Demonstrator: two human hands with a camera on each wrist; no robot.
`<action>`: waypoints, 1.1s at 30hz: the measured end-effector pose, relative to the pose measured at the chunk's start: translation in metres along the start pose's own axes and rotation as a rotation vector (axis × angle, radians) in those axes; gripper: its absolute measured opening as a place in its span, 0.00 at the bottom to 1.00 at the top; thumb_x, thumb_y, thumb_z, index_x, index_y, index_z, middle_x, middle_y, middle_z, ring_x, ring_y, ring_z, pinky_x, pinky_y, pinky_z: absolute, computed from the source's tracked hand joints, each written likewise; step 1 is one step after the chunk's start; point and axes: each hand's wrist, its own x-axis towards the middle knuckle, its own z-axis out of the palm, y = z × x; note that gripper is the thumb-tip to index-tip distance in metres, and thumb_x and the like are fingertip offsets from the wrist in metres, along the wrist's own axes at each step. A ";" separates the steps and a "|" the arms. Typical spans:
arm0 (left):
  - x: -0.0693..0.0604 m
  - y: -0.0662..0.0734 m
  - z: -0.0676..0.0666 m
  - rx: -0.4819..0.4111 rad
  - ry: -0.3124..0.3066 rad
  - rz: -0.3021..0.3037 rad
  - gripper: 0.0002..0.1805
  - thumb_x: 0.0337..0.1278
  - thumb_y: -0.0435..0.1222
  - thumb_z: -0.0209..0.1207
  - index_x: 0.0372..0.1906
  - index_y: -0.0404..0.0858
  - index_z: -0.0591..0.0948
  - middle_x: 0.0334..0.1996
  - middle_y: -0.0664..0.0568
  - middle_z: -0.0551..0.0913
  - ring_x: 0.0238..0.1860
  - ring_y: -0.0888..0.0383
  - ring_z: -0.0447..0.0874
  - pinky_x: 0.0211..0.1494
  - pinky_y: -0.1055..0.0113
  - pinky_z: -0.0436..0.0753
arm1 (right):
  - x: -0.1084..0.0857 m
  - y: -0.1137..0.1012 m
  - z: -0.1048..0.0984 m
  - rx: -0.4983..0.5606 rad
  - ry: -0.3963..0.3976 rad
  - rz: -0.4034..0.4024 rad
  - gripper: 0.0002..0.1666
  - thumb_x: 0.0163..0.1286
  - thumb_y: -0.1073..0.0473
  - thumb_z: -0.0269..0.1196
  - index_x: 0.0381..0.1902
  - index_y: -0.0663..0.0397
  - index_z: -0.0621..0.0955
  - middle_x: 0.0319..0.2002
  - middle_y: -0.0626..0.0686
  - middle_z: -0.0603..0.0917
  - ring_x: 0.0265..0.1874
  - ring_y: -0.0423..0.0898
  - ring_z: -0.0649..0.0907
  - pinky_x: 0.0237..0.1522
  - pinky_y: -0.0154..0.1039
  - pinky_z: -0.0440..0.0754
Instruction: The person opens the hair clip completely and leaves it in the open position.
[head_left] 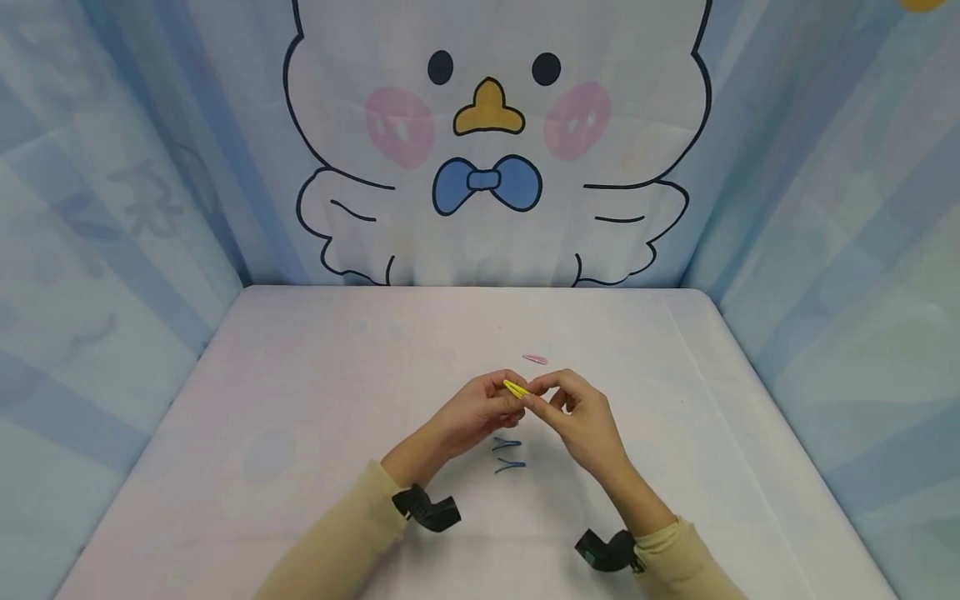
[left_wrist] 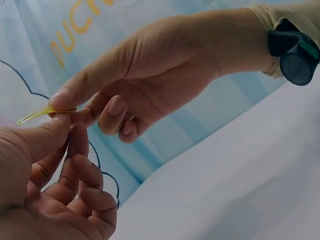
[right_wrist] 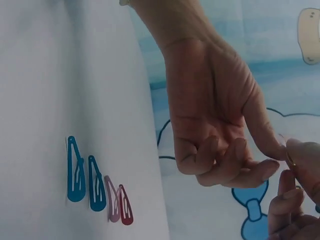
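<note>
In the head view a yellow snap hair clip (head_left: 516, 388) is up off the table between my two hands. My left hand (head_left: 480, 408) pinches it with thumb and forefinger. From the other side my right hand (head_left: 583, 421) pinches it too, its thumb on the clip's end in the left wrist view. Slim and bent, the clip (left_wrist: 35, 114) points out past the fingertips there. Below the hands two blue hair clips (head_left: 510, 465) lie on the table, and a pink clip (head_left: 535, 359) lies behind them. The right wrist view adds a red clip (right_wrist: 126, 205) beside the pink one.
A white-covered table (head_left: 322, 367) spreads under the hands. Printed curtains (head_left: 487, 242) close in the back and both sides. Each wrist carries a small black camera (head_left: 427, 508).
</note>
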 end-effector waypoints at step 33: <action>-0.054 0.033 0.027 0.959 0.531 0.365 0.07 0.61 0.42 0.72 0.37 0.45 0.85 0.27 0.64 0.83 0.29 0.64 0.73 0.32 0.70 0.72 | -0.006 -0.014 -0.010 0.000 -0.022 0.033 0.04 0.67 0.57 0.73 0.38 0.45 0.87 0.26 0.48 0.80 0.26 0.42 0.73 0.27 0.34 0.67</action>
